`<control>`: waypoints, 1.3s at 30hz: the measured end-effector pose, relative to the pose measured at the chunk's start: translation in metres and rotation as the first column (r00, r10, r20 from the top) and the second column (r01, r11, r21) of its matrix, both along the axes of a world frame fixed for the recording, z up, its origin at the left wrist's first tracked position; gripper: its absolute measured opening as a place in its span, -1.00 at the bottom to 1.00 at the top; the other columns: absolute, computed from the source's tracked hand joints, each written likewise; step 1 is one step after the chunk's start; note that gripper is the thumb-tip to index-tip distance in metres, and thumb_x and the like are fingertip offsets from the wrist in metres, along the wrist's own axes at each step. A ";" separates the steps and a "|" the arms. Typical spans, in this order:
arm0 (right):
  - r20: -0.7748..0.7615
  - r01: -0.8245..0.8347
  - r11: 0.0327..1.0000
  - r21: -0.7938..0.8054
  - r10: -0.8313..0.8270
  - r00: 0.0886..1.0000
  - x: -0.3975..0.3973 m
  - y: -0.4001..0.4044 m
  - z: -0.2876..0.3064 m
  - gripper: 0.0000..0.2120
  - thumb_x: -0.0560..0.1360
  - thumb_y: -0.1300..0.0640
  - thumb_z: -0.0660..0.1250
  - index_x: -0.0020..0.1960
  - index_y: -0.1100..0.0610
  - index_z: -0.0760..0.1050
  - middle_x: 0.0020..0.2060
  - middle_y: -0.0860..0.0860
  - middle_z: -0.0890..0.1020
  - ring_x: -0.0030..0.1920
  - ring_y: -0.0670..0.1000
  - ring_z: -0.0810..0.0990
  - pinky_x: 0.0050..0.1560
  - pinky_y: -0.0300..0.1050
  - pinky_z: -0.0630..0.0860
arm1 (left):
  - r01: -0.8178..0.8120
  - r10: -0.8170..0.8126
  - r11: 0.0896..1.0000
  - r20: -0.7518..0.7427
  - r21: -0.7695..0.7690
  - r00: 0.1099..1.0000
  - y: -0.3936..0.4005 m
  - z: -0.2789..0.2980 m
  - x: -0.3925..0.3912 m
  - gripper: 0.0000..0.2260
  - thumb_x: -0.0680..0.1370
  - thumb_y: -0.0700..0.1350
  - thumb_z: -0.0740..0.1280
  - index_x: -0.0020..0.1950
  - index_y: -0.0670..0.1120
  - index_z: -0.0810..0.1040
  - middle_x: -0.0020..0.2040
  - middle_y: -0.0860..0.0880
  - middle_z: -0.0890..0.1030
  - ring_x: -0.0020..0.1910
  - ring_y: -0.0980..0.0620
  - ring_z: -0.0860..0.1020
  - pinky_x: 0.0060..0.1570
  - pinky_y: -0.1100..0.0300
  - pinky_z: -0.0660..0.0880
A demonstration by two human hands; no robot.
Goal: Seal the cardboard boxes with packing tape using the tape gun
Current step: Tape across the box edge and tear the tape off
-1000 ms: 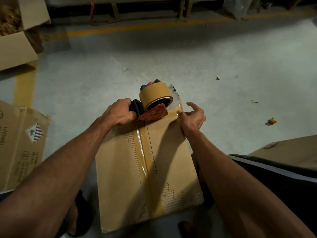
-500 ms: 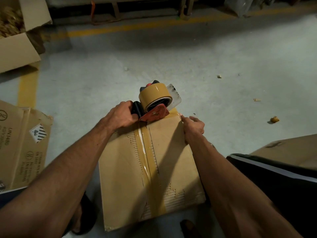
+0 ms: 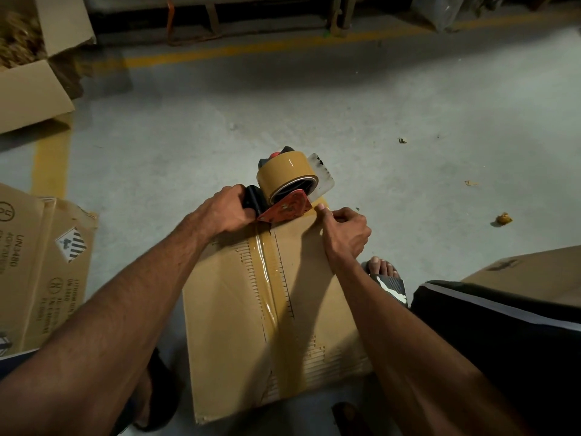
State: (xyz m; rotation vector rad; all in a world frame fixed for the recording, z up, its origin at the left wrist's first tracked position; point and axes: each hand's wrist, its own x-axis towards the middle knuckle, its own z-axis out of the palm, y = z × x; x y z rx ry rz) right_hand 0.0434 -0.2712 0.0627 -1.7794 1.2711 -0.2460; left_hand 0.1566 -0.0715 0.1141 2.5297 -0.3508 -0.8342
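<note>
At the far edge of the flat brown cardboard box [image 3: 239,309], the red tape gun [image 3: 284,191] is gripped by the left hand [image 3: 228,212]; the box's far corner is pinched by the curled right hand [image 3: 344,232]. The glossy tape strip [image 3: 270,284] runs lengthwise along the seam toward the gun.

Bare forearms, no sleeves. Dark shorts [image 3: 503,335] with pale side stripe. Black slide sandal [image 3: 391,286] with white logo, toes exposed.
</note>
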 end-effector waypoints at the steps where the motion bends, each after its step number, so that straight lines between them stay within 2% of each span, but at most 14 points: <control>1: -0.012 -0.005 1.000 -0.007 0.004 1.000 0.003 0.001 0.001 -0.63 0.43 -0.22 0.53 -0.06 0.09 0.71 -0.24 -0.01 0.65 -0.13 0.06 0.63 -0.08 -0.11 0.52 | -0.005 0.005 1.000 -0.003 -0.003 1.000 0.000 -0.001 0.000 -0.64 0.55 -0.11 0.40 0.31 -0.14 0.45 0.08 -0.08 0.60 0.01 -0.07 0.59 0.02 0.00 0.57; 4: -0.002 -0.051 0.999 -0.001 0.051 0.999 0.013 0.005 0.001 -0.64 0.43 -0.23 0.53 -0.07 0.06 0.71 -0.23 -0.03 0.65 -0.10 0.07 0.64 -0.04 -0.06 0.58 | -0.056 0.056 0.998 -0.016 -0.003 0.998 0.008 -0.001 0.000 -0.62 0.56 -0.09 0.40 0.34 -0.13 0.44 0.13 -0.08 0.60 0.06 -0.07 0.59 0.09 -0.02 0.57; 6: 0.004 -0.121 0.993 0.005 0.121 0.993 0.024 0.010 0.000 -0.63 0.43 -0.26 0.52 -0.06 0.05 0.71 -0.17 0.00 0.71 -0.08 0.07 0.66 -0.04 -0.04 0.60 | -0.082 0.082 0.997 -0.002 0.008 0.997 0.019 0.001 0.003 -0.64 0.55 -0.04 0.40 0.30 -0.10 0.47 0.11 -0.06 0.63 0.01 -0.06 0.62 0.06 -0.02 0.60; 8: -0.024 -0.196 0.981 0.005 0.196 0.980 0.038 0.021 0.000 -0.61 0.42 -0.27 0.52 -0.04 0.06 0.71 -0.13 0.04 0.72 -0.04 0.10 0.66 -0.02 -0.02 0.60 | -0.120 0.120 0.993 -0.017 0.011 0.993 0.036 0.004 0.004 -0.69 0.54 -0.03 0.39 0.24 -0.08 0.49 0.03 -0.06 0.65 -0.12 -0.05 0.66 -0.13 0.02 0.62; 10: -0.049 -0.269 0.963 0.004 0.269 0.962 0.054 0.036 0.001 -0.60 0.42 -0.29 0.52 -0.05 0.04 0.70 -0.11 0.07 0.72 -0.02 0.14 0.67 0.01 0.04 0.62 | -0.169 0.169 0.986 -0.053 0.006 0.984 0.054 0.007 0.002 -0.76 0.53 -0.06 0.38 0.17 -0.06 0.50 -0.08 -0.09 0.65 -0.29 -0.06 0.65 -0.35 0.11 0.56; 11: -0.057 -0.303 0.953 -0.001 0.302 0.952 0.060 0.045 0.002 -0.60 0.41 -0.30 0.52 -0.05 0.04 0.70 -0.10 0.07 0.72 -0.01 0.16 0.67 0.02 0.06 0.63 | -0.195 0.195 0.981 -0.060 0.005 0.979 0.064 0.008 0.002 -0.76 0.51 -0.07 0.38 0.15 -0.06 0.52 -0.12 -0.11 0.65 -0.32 -0.07 0.63 -0.39 0.14 0.50; 15: -0.067 -0.402 0.915 -0.028 0.399 0.914 0.077 0.085 0.005 -0.59 0.42 -0.25 0.52 0.12 0.00 0.71 0.04 0.08 0.73 0.09 0.18 0.67 0.08 0.03 0.59 | -0.300 0.299 0.954 -0.069 -0.009 0.952 0.103 0.009 -0.004 -0.79 0.47 -0.14 0.38 0.10 -0.09 0.59 -0.25 -0.05 0.60 -0.35 -0.03 0.53 -0.36 0.21 0.40; 17: -0.068 -0.423 0.905 -0.052 0.419 0.905 0.080 0.099 0.003 -0.56 0.41 -0.26 0.52 0.18 -0.02 0.70 0.09 0.05 0.73 0.14 0.16 0.67 0.12 0.02 0.59 | -0.341 0.339 0.940 -0.069 -0.011 0.938 0.116 0.006 -0.008 -0.82 0.48 -0.12 0.37 0.07 -0.09 0.60 -0.22 -0.08 0.64 -0.34 -0.02 0.54 -0.34 0.19 0.43; 22: -0.071 -0.408 0.913 0.003 0.407 0.910 0.083 0.105 0.003 -0.55 0.35 -0.26 0.54 0.13 -0.04 0.72 0.06 -0.02 0.74 0.12 0.11 0.67 0.12 0.05 0.61 | -0.356 0.356 0.934 -0.031 -0.014 0.934 0.123 -0.002 -0.019 -0.63 0.39 0.05 0.32 0.15 -0.04 0.59 -0.07 -0.05 0.67 -0.15 -0.04 0.65 -0.08 0.03 0.64; 26: -0.075 -0.421 0.907 -0.010 0.419 0.905 0.081 0.106 0.007 -0.53 0.34 -0.28 0.53 0.13 -0.04 0.72 0.09 -0.02 0.73 0.12 0.11 0.67 0.12 0.05 0.61 | -0.337 0.336 0.941 0.044 0.027 0.941 0.119 0.000 -0.021 -0.68 0.51 -0.03 0.37 0.24 -0.07 0.56 0.02 -0.09 0.66 -0.11 -0.08 0.60 -0.13 0.09 0.53; 30: -0.079 -0.444 0.896 0.007 0.444 0.893 0.080 0.104 0.007 -0.47 0.26 -0.37 0.51 0.07 -0.06 0.72 0.03 -0.03 0.74 0.07 0.11 0.68 0.10 0.12 0.64 | -0.344 0.340 0.937 0.077 0.060 0.937 0.119 0.001 -0.025 -0.71 0.53 -0.03 0.37 0.23 -0.08 0.54 -0.03 -0.04 0.58 -0.13 -0.08 0.56 -0.15 0.10 0.46; 33: -0.075 -0.454 0.891 0.011 0.453 0.888 0.081 0.102 0.007 -0.47 0.24 -0.40 0.53 0.02 -0.05 0.73 -0.03 -0.02 0.74 0.03 0.10 0.68 0.06 0.12 0.65 | -0.338 0.333 0.938 0.077 0.074 0.940 0.126 0.001 -0.029 -0.72 0.52 -0.03 0.38 0.19 -0.08 0.54 -0.04 -0.07 0.62 -0.15 -0.06 0.58 -0.16 0.09 0.51; 36: -0.078 -0.452 0.892 0.010 0.452 0.889 0.081 0.102 0.009 -0.47 0.28 -0.37 0.56 0.06 -0.02 0.73 -0.01 -0.02 0.74 0.04 0.09 0.67 0.05 0.11 0.64 | -0.346 0.343 0.935 0.051 0.074 0.938 0.133 0.001 -0.034 -0.71 0.50 -0.02 0.39 0.19 -0.07 0.52 -0.03 -0.08 0.63 -0.13 -0.07 0.62 -0.04 -0.02 0.63; 39: -0.061 -0.451 0.892 0.018 0.451 0.890 0.081 0.103 0.010 -0.45 0.29 -0.34 0.58 0.11 0.01 0.72 0.03 0.00 0.73 0.06 0.09 0.67 0.06 0.12 0.64 | -0.341 0.336 0.935 0.067 0.097 0.939 0.137 0.002 -0.037 -0.72 0.49 -0.02 0.38 0.17 -0.06 0.52 -0.05 -0.07 0.62 -0.15 -0.07 0.62 -0.05 -0.03 0.64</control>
